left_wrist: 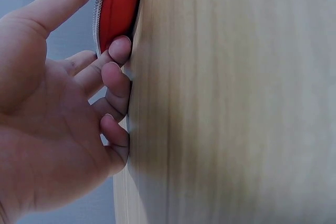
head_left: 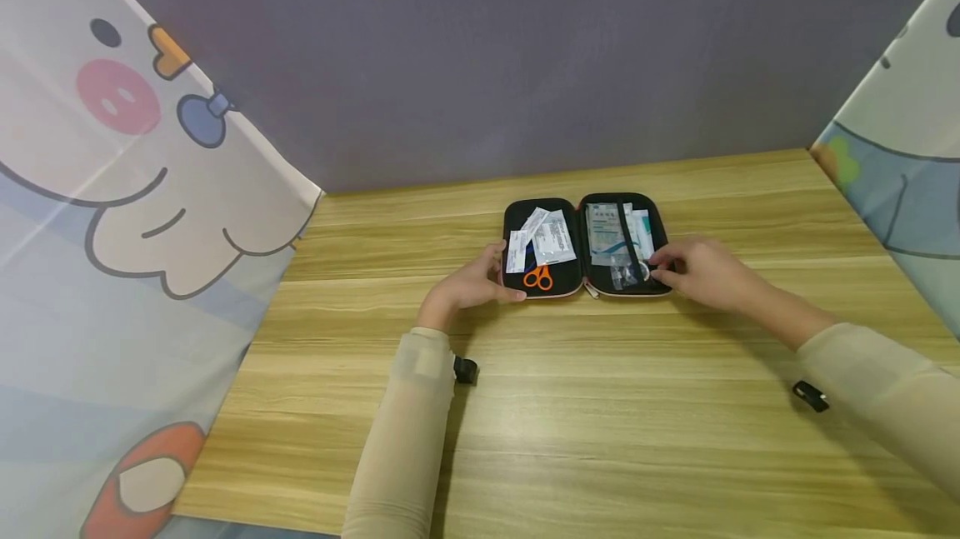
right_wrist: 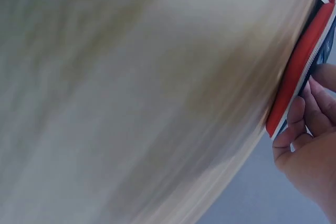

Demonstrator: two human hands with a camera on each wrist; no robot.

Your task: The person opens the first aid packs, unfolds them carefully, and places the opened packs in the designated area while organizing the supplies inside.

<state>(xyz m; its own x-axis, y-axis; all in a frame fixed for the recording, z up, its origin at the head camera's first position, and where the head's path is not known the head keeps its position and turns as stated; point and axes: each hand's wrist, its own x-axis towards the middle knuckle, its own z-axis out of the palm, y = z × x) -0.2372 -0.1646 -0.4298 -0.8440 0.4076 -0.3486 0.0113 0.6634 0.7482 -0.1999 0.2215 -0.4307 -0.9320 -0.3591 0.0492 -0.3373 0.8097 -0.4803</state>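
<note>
An unzipped first-aid case lies spread flat on the table, red outside and black inside. Its left half (head_left: 564, 276) holds white paper packets (head_left: 553, 237) and orange-handled scissors (head_left: 537, 276). In the right half (head_left: 660, 231), flat packets (head_left: 604, 231) sit under a black elastic strap (head_left: 628, 232), with a small clear plastic packet (head_left: 622, 274) below them. My left hand (head_left: 474, 279) grips the case's left edge; the left wrist view shows its fingers curled by the red shell (left_wrist: 119, 11). My right hand (head_left: 705, 272) pinches the clear packet's whitish right end, its fingertips partly hiding it.
The wood-grain table (head_left: 600, 422) extends around the case. A grey panel (head_left: 525, 64) stands along its back edge. Cartoon-printed cloth (head_left: 225, 339) hangs at the left, and more printed cloth (head_left: 900, 189) at the right. Black wrist devices (head_left: 466, 370) show beside both sleeves.
</note>
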